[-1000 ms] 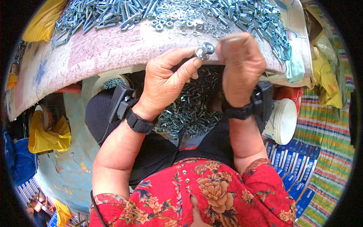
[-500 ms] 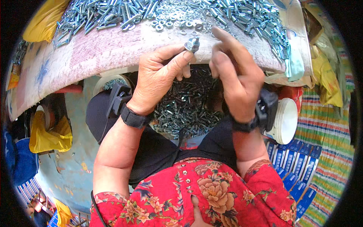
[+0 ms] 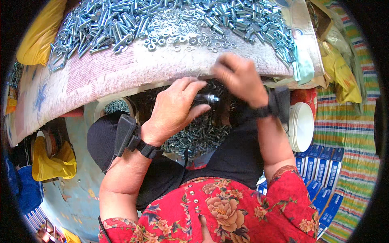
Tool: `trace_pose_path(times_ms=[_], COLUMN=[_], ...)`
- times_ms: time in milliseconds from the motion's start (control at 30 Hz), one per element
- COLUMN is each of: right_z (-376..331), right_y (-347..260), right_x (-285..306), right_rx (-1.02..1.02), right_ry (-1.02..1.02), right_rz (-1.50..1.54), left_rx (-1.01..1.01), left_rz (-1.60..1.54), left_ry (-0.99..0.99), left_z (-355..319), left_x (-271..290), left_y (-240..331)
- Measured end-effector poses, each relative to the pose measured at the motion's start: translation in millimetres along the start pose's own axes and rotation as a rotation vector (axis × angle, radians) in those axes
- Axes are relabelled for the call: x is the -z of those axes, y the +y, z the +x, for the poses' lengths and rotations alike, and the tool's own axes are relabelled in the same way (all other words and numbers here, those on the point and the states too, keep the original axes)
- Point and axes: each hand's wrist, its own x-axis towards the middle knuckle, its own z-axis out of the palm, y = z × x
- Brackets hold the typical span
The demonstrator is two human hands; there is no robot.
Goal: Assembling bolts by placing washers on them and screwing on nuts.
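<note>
Below the table's front edge my left hand has its thumb and fingers spread apart. In the gap between them is a bolt assembly with a shiny end, seemingly loose from the fingers, above a heap of assembled bolts between my knees. My right hand is near the table edge, to the right of the left one. Its fingers are smeared by motion, and whether they hold anything is not visible. Beyond the hands, long bolts, washers and metal sleeves lie piled on the cloth-covered table.
A bucket with small metal parts stands beside my left knee. To the right lies a white bucket near blue-and-white boxes on a striped sheet. Yellow bags hang at the left.
My left hand has lowered from above the table edge, and its pinch on the bolt assembly has opened. The right hand has shifted down slightly. The view has tilted, showing more of the table.
</note>
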Motion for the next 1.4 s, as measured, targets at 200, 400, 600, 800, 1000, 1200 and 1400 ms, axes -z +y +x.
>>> trace_pose_path(times_ms=[200, 400, 600, 800, 1000, 1200, 1400], right_z=[63.8, 60.4, 36.0, 90.7, 148.4, 142.9, 73.3], right_y=[94.4, 69.7, -41.5, -54.8, -42.1, -37.9, -75.8], right_x=[-11.2, 1.1, -44.4, -65.0, -111.7, -109.6, -55.4], right_rx=[-0.096, -0.227, 0.018, 0.235, 0.428, 0.342, -0.081], right_ry=[0.236, 0.257, 0.136, 0.103, -0.076, 0.074, 0.042], right_rz=[-0.375, -0.240, 0.212, 0.204, -0.205, -0.103, 0.548], left_rx=[0.155, 0.552, 0.591, 0.689, 0.553, 0.426, 0.425], left_rz=[-0.237, -0.841, -1.146, -1.104, -1.395, -1.810, -1.719], left_ry=[-0.049, 0.100, 0.438, 0.748, 0.839, 0.681, 0.654], left_z=[5.7, 12.2, 14.5, 2.1, -8.6, -10.2, -5.3], left_x=[7.1, 8.0, 14.8, 51.7, 72.5, 77.1, 72.9], left_y=[-6.4, -13.5, -15.7, -30.2, -52.0, -57.0, -51.0])
